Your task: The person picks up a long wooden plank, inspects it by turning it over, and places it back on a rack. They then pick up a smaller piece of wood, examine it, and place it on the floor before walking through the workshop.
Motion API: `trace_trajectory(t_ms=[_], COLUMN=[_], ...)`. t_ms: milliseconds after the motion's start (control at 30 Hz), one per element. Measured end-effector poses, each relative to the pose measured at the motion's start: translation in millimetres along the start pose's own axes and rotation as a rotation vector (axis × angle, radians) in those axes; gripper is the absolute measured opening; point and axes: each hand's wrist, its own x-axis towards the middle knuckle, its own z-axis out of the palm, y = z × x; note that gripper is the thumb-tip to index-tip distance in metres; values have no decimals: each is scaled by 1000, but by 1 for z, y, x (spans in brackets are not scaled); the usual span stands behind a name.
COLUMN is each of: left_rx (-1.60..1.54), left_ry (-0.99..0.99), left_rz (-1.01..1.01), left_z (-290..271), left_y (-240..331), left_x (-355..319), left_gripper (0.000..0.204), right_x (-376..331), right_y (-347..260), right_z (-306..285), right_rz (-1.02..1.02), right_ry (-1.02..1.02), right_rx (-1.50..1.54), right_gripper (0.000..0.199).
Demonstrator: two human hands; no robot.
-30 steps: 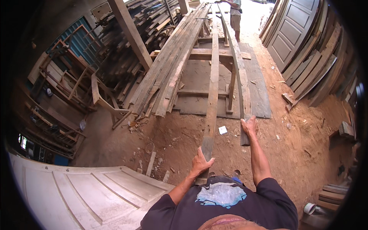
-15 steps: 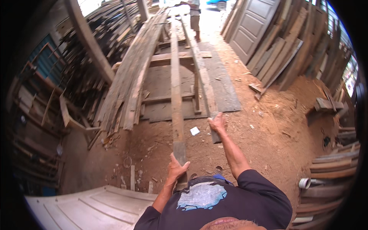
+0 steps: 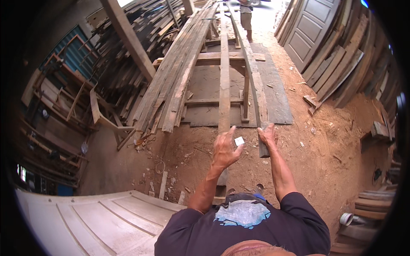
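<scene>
Two long wooden planks stretch away from me over a trestle. Over the near part of the left plank, my left hand is raised with its thumb and forefinger apart; whether its palm touches the wood is hidden. My right hand grips the right plank close to its near end, which sticks out below the fingers. The left plank's near end reaches down to my waist, partly behind my left hand and forearm.
Several weathered boards lie left of the two planks on the trestle. A pale panelled door lies at lower left. Curved timbers and a brown door lean at right. Another person stands at the far end.
My left hand has left its hold near the left plank's end and moved forward, fingers spreading. My right hand keeps its grip. The whole view has shifted, so the scene sits farther right.
</scene>
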Motion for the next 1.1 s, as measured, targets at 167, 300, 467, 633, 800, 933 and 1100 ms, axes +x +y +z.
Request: trace_trajectory(t_ms=[167,300,467,633,800,933,1100], left_rx=[272,230,199,-436,-400,90,-163], left_ry=[-293,-257,-8,-200,-73,-30,-235], left_rz=[-376,-332,-113,-158,69,-37,-611], left_z=[42,55,42,-40,-24,9,8], left_y=[-40,-49,-19,74,58,-12,-71], left_x=[-63,-79,-38,46,37,-25,-138], left_gripper=[101,100,91,78,84,99,102], right_x=[-1,-2,9,2,0,13,7], right_y=[3,4,13,4,4,15,6], right_z=[-4,-5,11,-5,-1,12,4], right_rz=[24,5,-17,17,41,24,68], right_ry=[-6,1,30,-53,31,67,7], right_rx=[46,28,-21,49,-23,14,2], right_gripper=[73,75,74,71,74,77,75])
